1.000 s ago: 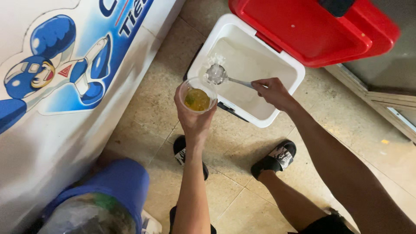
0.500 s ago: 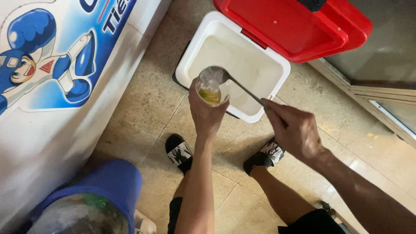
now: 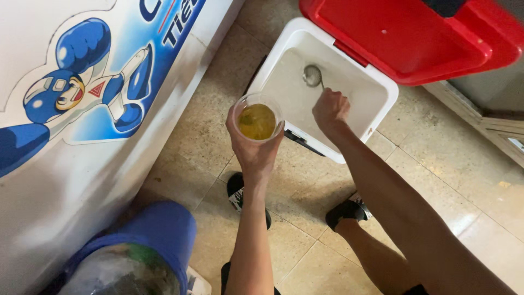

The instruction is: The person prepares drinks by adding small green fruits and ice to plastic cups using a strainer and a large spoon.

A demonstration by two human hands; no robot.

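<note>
From where I watch, nearest me is a blue bin (image 3: 158,235) with a clear liner of crumpled waste, standing on a floor (image 3: 447,180) of glossy beige tiles with thin grout lines. Two black shoes (image 3: 240,194) rest on those tiles below the arms. Along the left runs a smooth white chest freezer (image 3: 65,175) with a blue cartoon figure on its side. My left hand (image 3: 255,153) has its grip closed around a clear plastic cup (image 3: 257,117), held upright in the air and holding amber liquid. Just beyond, my right hand (image 3: 330,109) is fisted on the handle of a metal scoop (image 3: 313,75), its round bowl down inside a white cooler (image 3: 382,117), whose walls look rough and frosted. Its red lid (image 3: 415,38) stands open behind
</note>
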